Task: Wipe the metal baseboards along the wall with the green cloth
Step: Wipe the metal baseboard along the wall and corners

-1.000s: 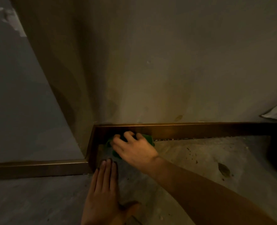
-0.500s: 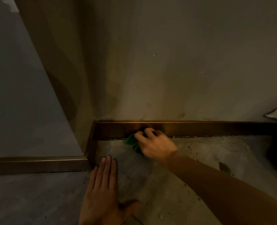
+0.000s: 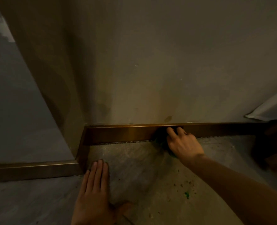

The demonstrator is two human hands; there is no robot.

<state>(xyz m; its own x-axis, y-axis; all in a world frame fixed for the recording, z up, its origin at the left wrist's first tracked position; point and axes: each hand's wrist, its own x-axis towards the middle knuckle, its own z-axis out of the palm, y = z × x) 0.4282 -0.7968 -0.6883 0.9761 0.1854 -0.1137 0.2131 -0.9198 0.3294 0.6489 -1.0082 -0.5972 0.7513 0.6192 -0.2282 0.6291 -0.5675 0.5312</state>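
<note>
A bronze-coloured metal baseboard (image 3: pixel 118 133) runs along the foot of the wall and turns a corner at the left, continuing as a second strip (image 3: pixel 28 170). My right hand (image 3: pixel 182 142) presses the green cloth (image 3: pixel 159 142) against the baseboard right of its middle; most of the cloth is hidden under the hand and in shadow. My left hand (image 3: pixel 94 192) lies flat on the floor, fingers together, near the corner, holding nothing.
The beige wall (image 3: pixel 150 62) rises above the baseboard. The concrete floor (image 3: pixel 142 168) carries crumbs of dirt and a small green speck (image 3: pixel 187 195). A white fabric edge (image 3: pixel 271 108) and a dark object (image 3: pixel 274 143) stand at the right.
My right hand has slid the green cloth rightward along the baseboard, away from the corner. My left hand has stayed flat on the floor.
</note>
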